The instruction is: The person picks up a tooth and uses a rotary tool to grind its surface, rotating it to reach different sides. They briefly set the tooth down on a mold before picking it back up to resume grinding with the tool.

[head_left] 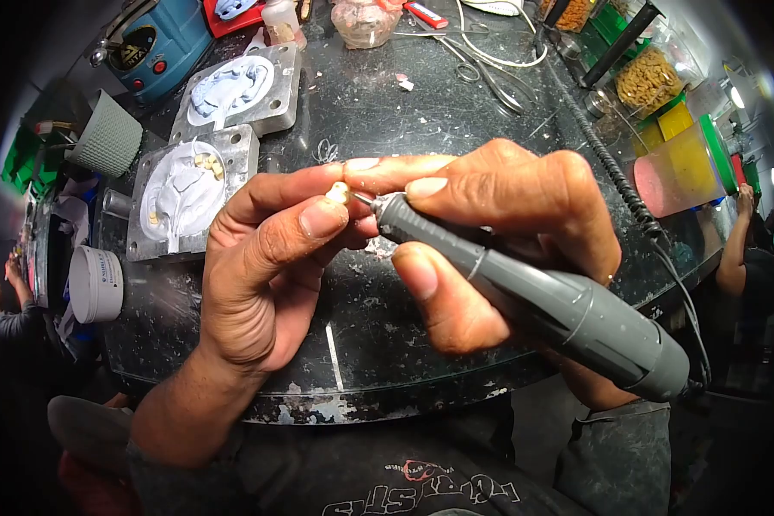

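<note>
Where the left hand [267, 258] pinches, a tooth-like piece [339, 193] sits between fingertips [322, 220].

Bright light is striking the left hand [267, 258] and right hand [507, 224]. Outer edges are warping and sinking into black, while a far-right lamp [736, 97] is glaring.

A dark shirt [288, 469] is worn, on the front of which white-outlined lettering [421, 499] and a small red print [420, 470] are placed. The arms are partly covered by dark grey sleeves [617, 456]; the right one is marked with pale smudges.
</note>
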Demonstrator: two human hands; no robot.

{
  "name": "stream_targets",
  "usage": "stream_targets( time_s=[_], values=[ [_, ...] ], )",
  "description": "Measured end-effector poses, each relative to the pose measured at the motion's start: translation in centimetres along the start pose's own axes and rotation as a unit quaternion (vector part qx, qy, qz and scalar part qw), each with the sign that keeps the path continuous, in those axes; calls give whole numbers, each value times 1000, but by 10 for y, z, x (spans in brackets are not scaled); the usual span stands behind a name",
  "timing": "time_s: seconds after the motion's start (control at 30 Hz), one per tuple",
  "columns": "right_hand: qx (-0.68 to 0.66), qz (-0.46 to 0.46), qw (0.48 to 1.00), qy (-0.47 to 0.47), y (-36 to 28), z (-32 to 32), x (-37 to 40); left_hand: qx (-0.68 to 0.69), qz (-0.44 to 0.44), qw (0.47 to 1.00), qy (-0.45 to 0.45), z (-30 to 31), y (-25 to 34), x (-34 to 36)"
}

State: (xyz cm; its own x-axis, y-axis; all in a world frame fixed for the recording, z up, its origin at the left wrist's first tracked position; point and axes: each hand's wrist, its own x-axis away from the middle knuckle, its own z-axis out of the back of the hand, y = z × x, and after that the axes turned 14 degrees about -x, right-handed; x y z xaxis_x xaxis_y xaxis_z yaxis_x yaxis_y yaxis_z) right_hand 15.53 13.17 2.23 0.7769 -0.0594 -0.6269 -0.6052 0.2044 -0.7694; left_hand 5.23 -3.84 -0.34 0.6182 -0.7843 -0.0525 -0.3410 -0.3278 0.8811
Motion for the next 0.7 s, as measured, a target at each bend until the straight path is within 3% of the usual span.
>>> stream_targets(
  time_s=[0.07, 0.1, 0.2, 0.27, 0.5, 0.6, 0.67, 0.7],
  values=[
    [-143, 48, 984, 100, 14, -12, 4, 2, 2, 1000, 3, 0, 0, 0],
    [-143, 48, 984, 100, 15, -9, 4, 2, -1, 1000, -1, -1, 0, -1],
    [-108, 62, 992, 36, 14, 2, 0, -2, -5, 1000, -5, -1, 0, 0],
    [-8, 79, 996, -32, 6, 7, -6, -6, -5, 1000, -5, 0, 0, 0],
    [-1, 56, 998, 12, 8, 4, -3, 33, 23, 999, 14, -4, 1, 0],
    [-3, 109, 994, -19, 16, 2, -5, 59, 33, 998, 7, -4, 2, -1],
    [-91, 139, 972, 168, 19, -14, -8, 68, 35, 997, -7, -4, 2, -1],
    [-91, 139, 972, 167, 17, -8, -7, 66, 30, 997, -12, -4, 2, -2]
  ],
)
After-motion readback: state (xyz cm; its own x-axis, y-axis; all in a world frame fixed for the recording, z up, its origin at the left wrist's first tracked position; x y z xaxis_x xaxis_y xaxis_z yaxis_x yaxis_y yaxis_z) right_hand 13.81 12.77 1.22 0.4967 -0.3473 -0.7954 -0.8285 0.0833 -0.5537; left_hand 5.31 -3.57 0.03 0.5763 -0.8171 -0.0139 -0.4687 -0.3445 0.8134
